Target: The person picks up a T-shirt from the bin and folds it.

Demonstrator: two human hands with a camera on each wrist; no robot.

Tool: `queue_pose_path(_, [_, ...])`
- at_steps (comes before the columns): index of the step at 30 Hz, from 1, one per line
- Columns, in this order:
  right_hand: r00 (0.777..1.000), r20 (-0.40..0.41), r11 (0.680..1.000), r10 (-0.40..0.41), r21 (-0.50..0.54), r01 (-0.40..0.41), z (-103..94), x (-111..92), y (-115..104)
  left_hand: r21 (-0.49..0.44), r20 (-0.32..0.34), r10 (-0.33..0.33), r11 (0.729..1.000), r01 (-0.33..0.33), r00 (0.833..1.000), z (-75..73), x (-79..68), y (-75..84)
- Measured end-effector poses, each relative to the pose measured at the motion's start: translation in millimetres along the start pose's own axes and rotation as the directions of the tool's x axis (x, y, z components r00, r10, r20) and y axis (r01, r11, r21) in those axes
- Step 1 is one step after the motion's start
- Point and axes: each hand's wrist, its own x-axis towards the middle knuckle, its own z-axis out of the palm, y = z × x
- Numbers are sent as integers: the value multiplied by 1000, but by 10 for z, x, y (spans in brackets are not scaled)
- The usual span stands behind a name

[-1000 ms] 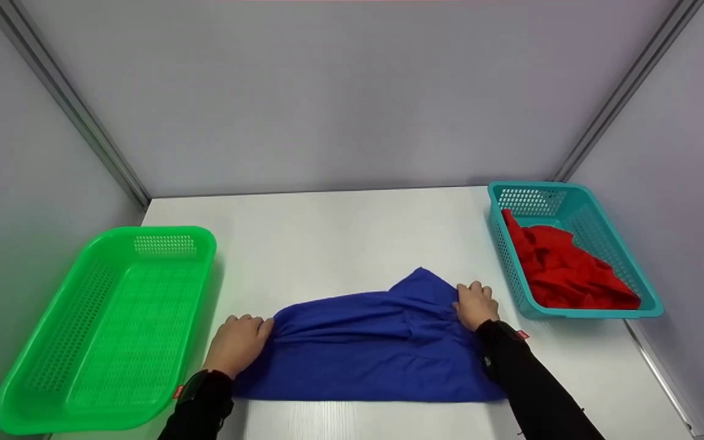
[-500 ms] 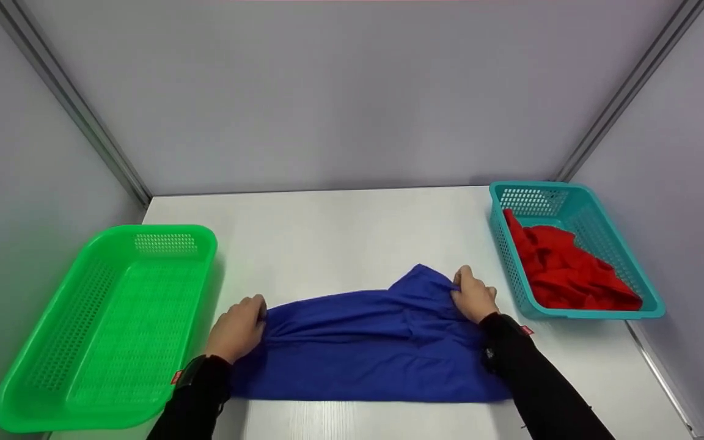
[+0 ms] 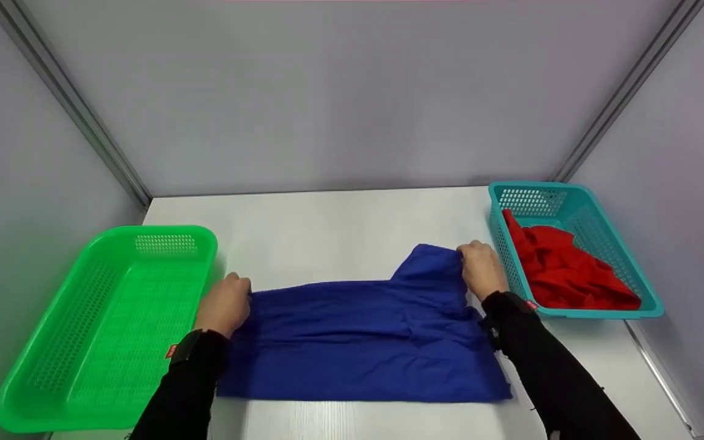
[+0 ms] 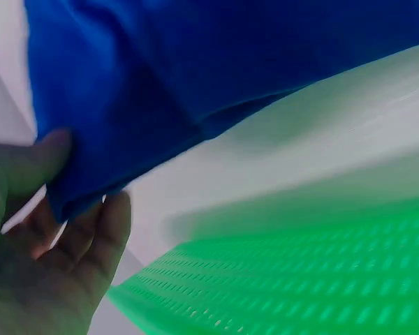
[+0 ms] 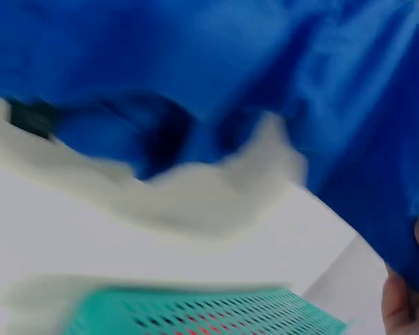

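Observation:
A blue T-shirt (image 3: 352, 342) lies across the white table, its sleeve (image 3: 428, 263) sticking up at the far right. My left hand (image 3: 225, 305) pinches the shirt's far left corner between thumb and fingers; the left wrist view shows the thumb over the blue fabric (image 4: 146, 91). At the sleeve's end, my right hand (image 3: 484, 269) grips the edge. The right wrist view catches only part of that hand (image 5: 408, 293) at the frame's edge, with the fabric hanging and the neck opening (image 5: 167, 132) gaping, somewhat blurred.
A bright green basket (image 3: 205, 238) stands left of the shirt, with nothing in it. To the right, a teal basket (image 3: 590, 313) contains a crumpled red cloth (image 3: 566, 269). Grey panels (image 3: 352, 98) enclose the table (image 3: 327, 238) at the back and sides.
Both hands have moved away from the body and outward, drawing the shirt's far edge and sleeve with them. The fabric is stretched flatter and wider; its near edge has barely shifted.

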Motion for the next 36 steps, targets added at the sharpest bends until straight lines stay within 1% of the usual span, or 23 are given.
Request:
queue_pose_path(1, [999,-37,1000,4,1,-4,-47,54,-9,6,-47,-11,1000,11,999,-24,27,11])
queue_pose_path(3, [995,-101,999,29,33,-26,-145,166,-35,15,-133,-22,1000,25,991,-67,81,35])
queue_pose_path(5, [986,-147,995,71,77,-60,-240,271,-65,12,-194,-33,999,36,980,-104,127,62])
queue_pose_path(8, [974,-200,989,110,118,-87,-364,405,-110,2,-252,-51,999,54,966,-138,182,89])
queue_pose_path(10, [969,-217,987,117,131,-90,-424,464,-135,-11,-275,-65,998,65,959,-148,204,99])
queue_pose_path(12, [971,-217,987,105,146,-74,-467,484,-150,-24,-291,-73,997,69,954,-145,208,100])
queue_pose_path(14, [978,-197,986,73,162,-40,-487,460,-145,-35,-300,-51,998,43,952,-126,193,91])
queue_pose_path(16, [990,-139,978,26,206,3,-506,387,-126,-47,-292,-6,999,-8,956,-94,148,78])
queue_pose_path(18, [998,-41,962,-38,268,48,-528,275,-92,-54,-257,43,997,-59,965,-47,86,53])
queue_pose_path(19, [997,27,951,-72,304,61,-538,209,-65,-59,-231,61,995,-77,971,-23,46,37])
queue_pose_path(20, [989,105,938,-107,341,65,-552,139,-35,-60,-198,71,995,-85,978,-1,2,20])
queue_pose_path(21, [973,189,923,-135,381,54,-570,63,-3,-61,-164,77,994,-88,983,20,-40,0])
queue_pose_path(22, [949,273,909,-159,415,33,-584,-10,35,-57,-131,80,995,-88,988,42,-78,-23])
queue_pose_path(23, [918,354,897,-177,441,3,-598,-81,74,-46,-96,79,995,-83,992,63,-115,-45])
queue_pose_path(25, [848,491,881,-201,469,-63,-624,-213,153,-18,-47,78,997,-79,996,98,-181,-84])
queue_pose_path(27, [784,582,866,-217,486,-121,-646,-334,220,16,-14,83,996,-82,996,124,-237,-109])
queue_pose_path(28, [753,617,856,-227,496,-148,-656,-387,245,32,-1,83,996,-83,997,135,-262,-118])
queue_pose_path(29, [727,642,846,-243,506,-164,-661,-436,267,49,8,82,995,-82,997,145,-286,-125])
queue_pose_path(32, [658,697,826,-285,527,-200,-665,-573,308,87,10,83,993,-83,997,180,-347,-141])
queue_pose_path(34, [614,727,825,-307,525,-209,-665,-647,313,108,6,77,991,-77,997,212,-376,-147])
queue_pose_path(36, [570,760,838,-312,502,-212,-656,-707,302,133,8,65,989,-66,998,241,-403,-139])
